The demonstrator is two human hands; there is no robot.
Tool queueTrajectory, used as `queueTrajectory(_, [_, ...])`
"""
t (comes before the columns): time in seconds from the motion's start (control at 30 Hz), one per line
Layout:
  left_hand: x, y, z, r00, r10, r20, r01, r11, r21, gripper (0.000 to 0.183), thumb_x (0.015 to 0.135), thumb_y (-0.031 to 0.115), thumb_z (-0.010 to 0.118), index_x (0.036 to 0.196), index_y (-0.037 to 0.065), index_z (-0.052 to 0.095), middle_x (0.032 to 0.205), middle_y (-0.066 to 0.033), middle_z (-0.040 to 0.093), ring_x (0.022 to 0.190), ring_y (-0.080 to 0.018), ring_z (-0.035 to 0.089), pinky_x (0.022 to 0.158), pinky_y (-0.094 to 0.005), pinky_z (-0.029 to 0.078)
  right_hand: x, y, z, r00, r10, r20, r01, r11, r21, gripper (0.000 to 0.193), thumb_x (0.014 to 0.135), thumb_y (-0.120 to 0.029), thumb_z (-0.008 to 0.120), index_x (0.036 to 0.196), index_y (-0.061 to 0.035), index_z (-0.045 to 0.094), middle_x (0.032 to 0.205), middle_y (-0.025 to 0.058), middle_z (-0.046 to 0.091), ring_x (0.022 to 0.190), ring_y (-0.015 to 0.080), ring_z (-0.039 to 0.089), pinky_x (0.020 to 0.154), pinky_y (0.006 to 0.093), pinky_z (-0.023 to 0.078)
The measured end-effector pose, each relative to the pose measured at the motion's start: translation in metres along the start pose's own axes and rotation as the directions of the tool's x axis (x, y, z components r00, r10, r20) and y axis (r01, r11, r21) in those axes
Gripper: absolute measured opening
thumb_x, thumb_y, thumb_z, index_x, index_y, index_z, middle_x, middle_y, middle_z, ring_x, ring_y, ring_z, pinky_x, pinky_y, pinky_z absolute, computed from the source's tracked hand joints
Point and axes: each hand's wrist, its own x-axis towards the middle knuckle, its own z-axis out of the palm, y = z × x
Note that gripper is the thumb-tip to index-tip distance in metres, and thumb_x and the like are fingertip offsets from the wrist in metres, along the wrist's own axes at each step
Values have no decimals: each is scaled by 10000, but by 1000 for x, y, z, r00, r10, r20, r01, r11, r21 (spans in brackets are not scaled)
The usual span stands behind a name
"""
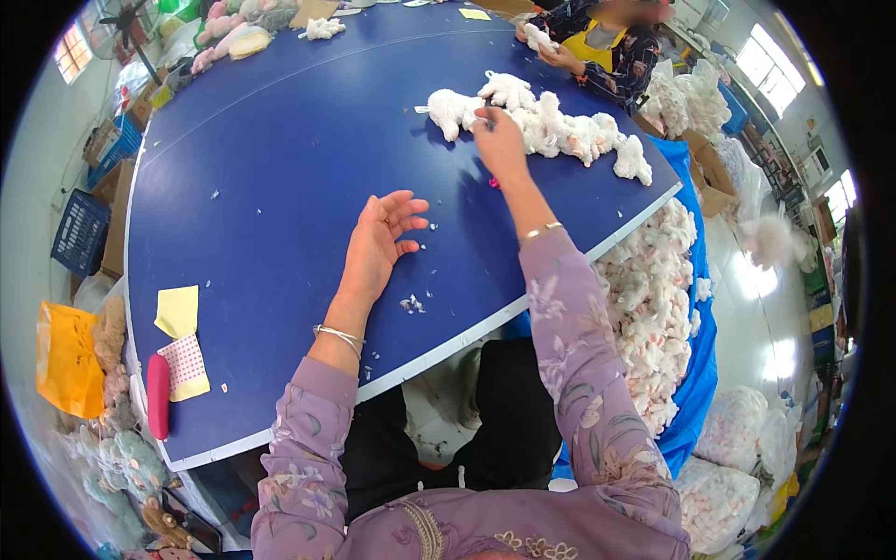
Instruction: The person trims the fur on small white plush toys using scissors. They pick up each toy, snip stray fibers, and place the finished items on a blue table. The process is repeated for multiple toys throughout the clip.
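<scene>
My left hand (381,235) lies open on the blue table (280,159), palm up, fingers spread, holding nothing. My right hand (500,140) is stretched far forward and touches the near edge of a row of white fluffy plush toys (551,126) lying along the table's right side. Whether its fingers grip one of the toys cannot be made out. A small pink object (493,182) lies on the table just under my right wrist. Bits of white fluff (412,303) are scattered near my left forearm.
Another person (602,42) works with white plush at the table's far end. A blue-lined bin of white plush toys (653,308) stands at my right. Yellow paper (177,310), a dotted cloth (185,364) and a red case (158,397) lie front left. Crates and boxes (84,229) line the left.
</scene>
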Motion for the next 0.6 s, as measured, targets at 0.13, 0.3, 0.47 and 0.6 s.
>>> queueTrajectory(0.13, [-3,4,-1,1000,-8,-17,8,1000,5,484,1020,455,316,1209,69,539,1141,-68,628,956,-140,574,770,-282,451,-8,-5,42,997,-36,75,62,922,-382,215,873,-229,596,1010,-75,654,1081,175,621,965,360,643,820,466,517])
queueTrajectory(0.3, [-1,3,-3,999,-10,-32,11,1000,19,382,1005,379,415,1170,68,564,1095,-61,641,922,-135,582,746,-273,453,1,-3,45,986,76,150,-3,900,-435,204,874,-229,580,971,-64,651,1088,155,622,927,353,645,782,471,516])
queueTrajectory(0.47, [2,-4,-4,1000,22,-18,-22,999,44,330,991,333,468,1144,61,576,1058,-68,647,897,-138,584,729,-274,457,-2,11,31,996,-75,-48,58,958,-280,199,852,-155,574,1032,-81,615,1136,135,590,939,351,623,772,468,511])
queueTrajectory(0.6, [-2,-4,-7,1000,27,-10,-26,999,23,304,991,302,474,1128,54,586,1026,-71,650,872,-142,583,726,-273,460,12,4,39,966,-251,-57,222,925,-308,329,801,-113,609,1127,-107,567,1167,133,569,984,353,612,816,454,512])
